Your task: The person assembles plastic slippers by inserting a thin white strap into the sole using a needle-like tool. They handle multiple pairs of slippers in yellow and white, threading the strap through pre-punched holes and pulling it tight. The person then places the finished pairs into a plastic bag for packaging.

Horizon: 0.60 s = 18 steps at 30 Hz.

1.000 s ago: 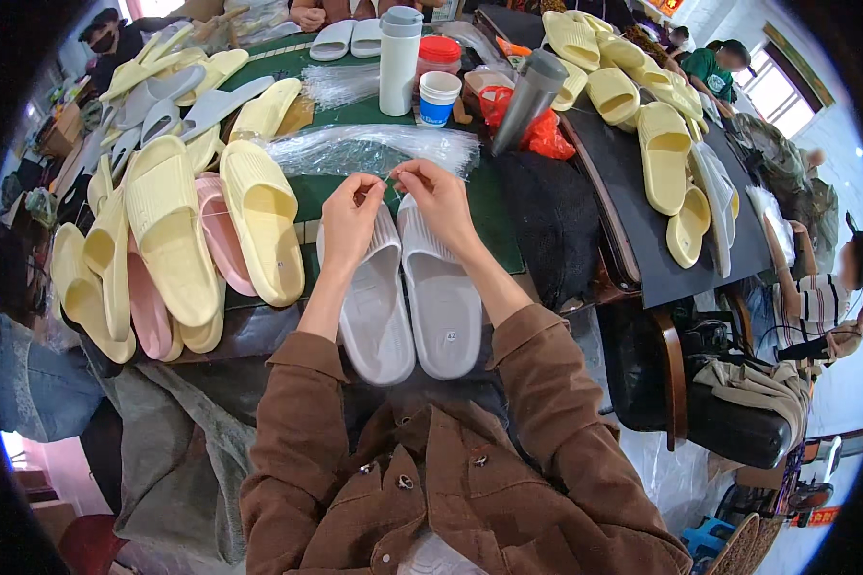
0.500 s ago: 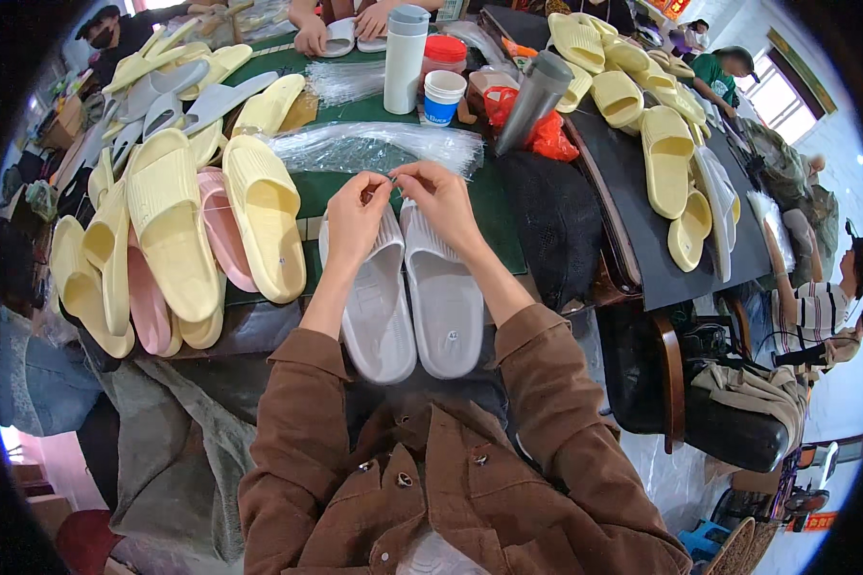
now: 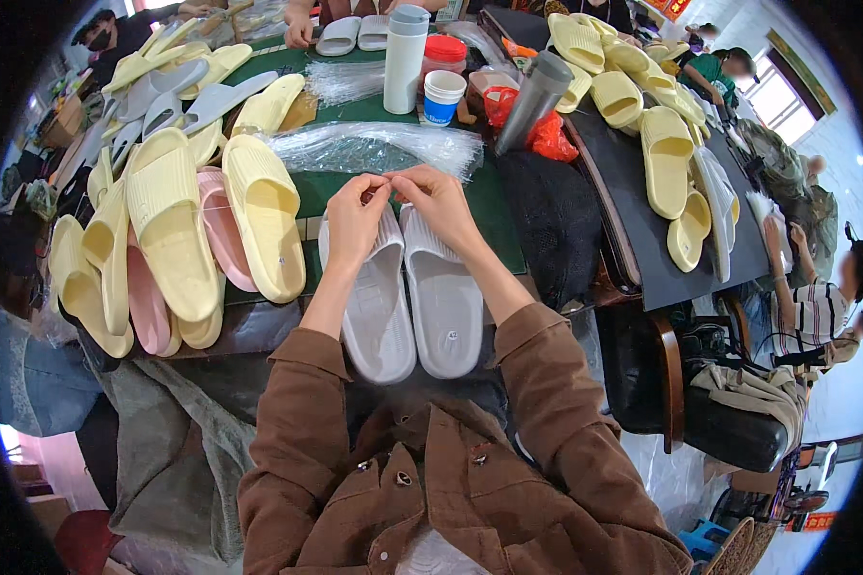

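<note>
Head view: at the table's near edge two grey slippers lie paired, soles up, while left hand and right hand meet above their toes, fingertips pinched on something too small to tell; beyond stand a bottle and a cup, contents hidden.

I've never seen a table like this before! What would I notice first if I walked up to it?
First, the two hands, left hand and right hand, meeting fingertip to fingertip over a pair of grey slippers lying side by side at the table's near edge. To their left sprawls a heap of yellow slippers with pink slippers tucked among them. Just beyond the hands lies a bundle of clear plastic strips on the green mat.
</note>
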{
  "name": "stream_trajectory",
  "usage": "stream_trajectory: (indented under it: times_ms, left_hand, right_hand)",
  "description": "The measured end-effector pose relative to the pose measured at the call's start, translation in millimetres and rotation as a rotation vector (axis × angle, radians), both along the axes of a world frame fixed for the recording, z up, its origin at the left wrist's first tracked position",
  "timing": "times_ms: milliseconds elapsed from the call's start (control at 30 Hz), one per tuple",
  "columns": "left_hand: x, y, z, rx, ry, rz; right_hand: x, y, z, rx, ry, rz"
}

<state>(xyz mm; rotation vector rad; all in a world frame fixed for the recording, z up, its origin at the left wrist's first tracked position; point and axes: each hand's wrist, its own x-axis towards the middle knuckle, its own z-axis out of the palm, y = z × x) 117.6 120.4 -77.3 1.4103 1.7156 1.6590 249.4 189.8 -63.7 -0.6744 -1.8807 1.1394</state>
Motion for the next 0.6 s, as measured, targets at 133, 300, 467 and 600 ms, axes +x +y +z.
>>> stream_trajectory:
  times_ms: [133, 300, 467, 600]
  left_hand:
    - [2, -2, 3, -0.001, 0.022, -0.019]
    - [5, -2, 5, 0.001, 0.020, -0.018]
    - [6, -1, 3, 0.038, 0.032, 0.017]
    - [5, 1, 0, 0.060, 0.056, 0.012]
  right_hand:
    - [0, 3, -3, 0.056, -0.043, 0.003]
    - [-3, 7, -12, 0.128, -0.031, -0.028]
    - [1, 6, -6, -0.017, 0.021, -0.079]
    - [0, 9, -9, -0.025, 0.004, -0.005]
